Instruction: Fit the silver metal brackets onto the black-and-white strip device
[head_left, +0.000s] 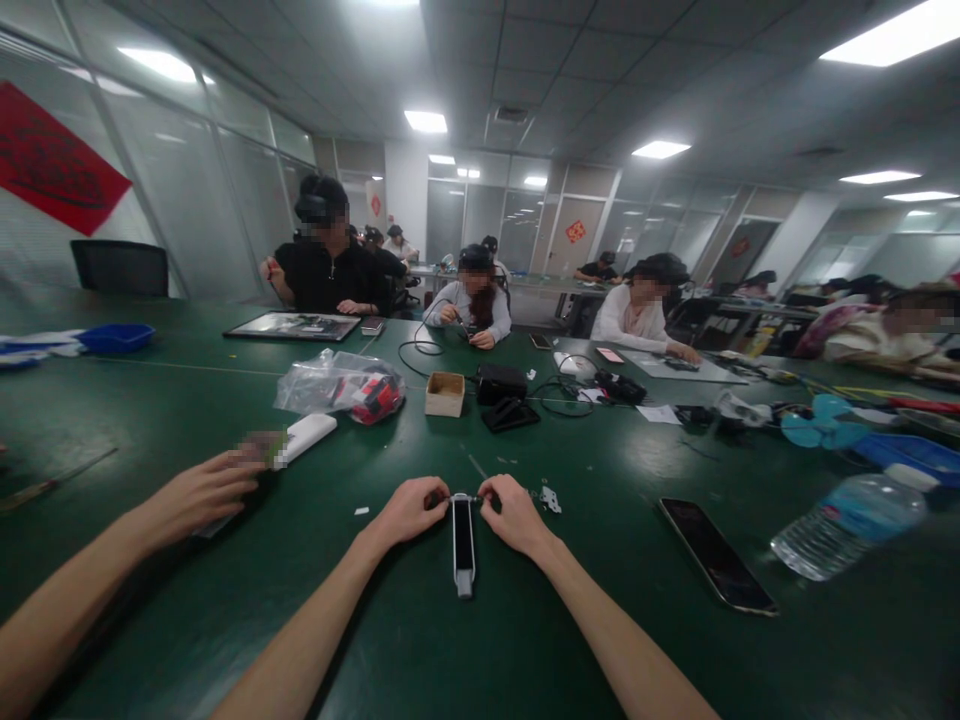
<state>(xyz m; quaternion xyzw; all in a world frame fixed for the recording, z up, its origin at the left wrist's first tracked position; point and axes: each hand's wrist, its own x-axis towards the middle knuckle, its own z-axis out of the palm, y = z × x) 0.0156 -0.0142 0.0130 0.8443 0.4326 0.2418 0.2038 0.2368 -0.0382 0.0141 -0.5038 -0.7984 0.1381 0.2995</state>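
Observation:
A slim device with a dark face and pale frame point(464, 540) lies lengthwise on the green table, its narrow grey end toward me. At its far end, my left hand point(414, 508) is on the left side and my right hand point(511, 512) on the right. Both hands have thumb and fingers pinched together around something small and thin at the device's top edge, too small to make out. Small silvery metal pieces point(551, 499) lie just right of my right hand. A little white piece point(361, 511) rests left of my left hand.
At the left, another person's hand point(217, 488) is beside a white object point(309, 438). Beyond are a plastic bag point(341, 385), a small box point(445, 394) and a black case point(501, 384). A phone point(718, 556) and water bottle point(847, 522) lie right. People sit across the table.

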